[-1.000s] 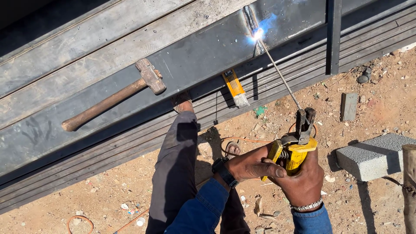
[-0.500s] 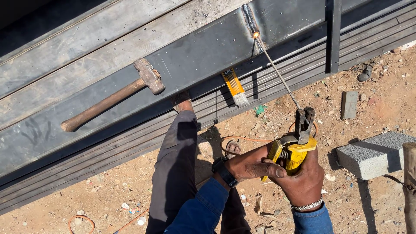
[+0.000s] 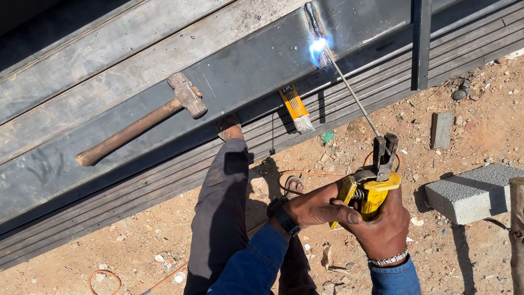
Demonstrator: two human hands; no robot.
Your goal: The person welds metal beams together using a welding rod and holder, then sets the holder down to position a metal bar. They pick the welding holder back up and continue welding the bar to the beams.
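Both my hands grip a yellow electrode holder. My left hand wraps it from the left, my right hand from below. A thin welding rod runs up and left from the holder's jaws to a dark steel beam. At the rod's tip a bright blue-white arc burns on a weld seam across the beam. My leg in dark trousers reaches toward the beam, foot against its lower edge.
A hammer with a wooden handle lies on the beam at left. A yellow wire brush rests by the beam's lower edge. A grey concrete block sits on the sandy ground at right. An orange cable loops below.
The arc was lit one second ago, out half a second ago, and burns again now. The rod tip sits at the same seam; my hands have barely moved.
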